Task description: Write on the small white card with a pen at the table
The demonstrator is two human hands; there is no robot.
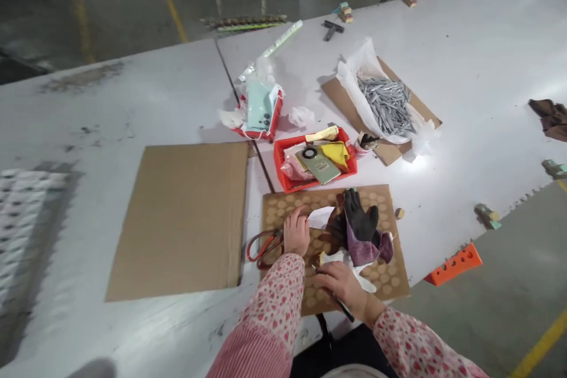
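My left hand [296,233] lies on the brown board with round spots [283,205], its fingers stretched forward. A piece of white paper [321,218] is right beside its fingers; whether they touch is hard to tell. Red-handled scissors [261,246] lie just left of that hand, partly hidden by it. My right hand [340,287] is closed around a thin black pen-like tool [345,310] at the board's near edge. Beyond it is a dark work glove with a purple cuff [362,227], on top of a white cloth item [368,283] that my hand partly covers.
A red tray [283,183] holding a phone stands behind the board, with another red tray [278,115] farther back. Grey metal pieces [387,105] fill a plastic-lined box at right. Flat cardboard [186,218] lies left. An orange holder [456,264] hangs at the table edge.
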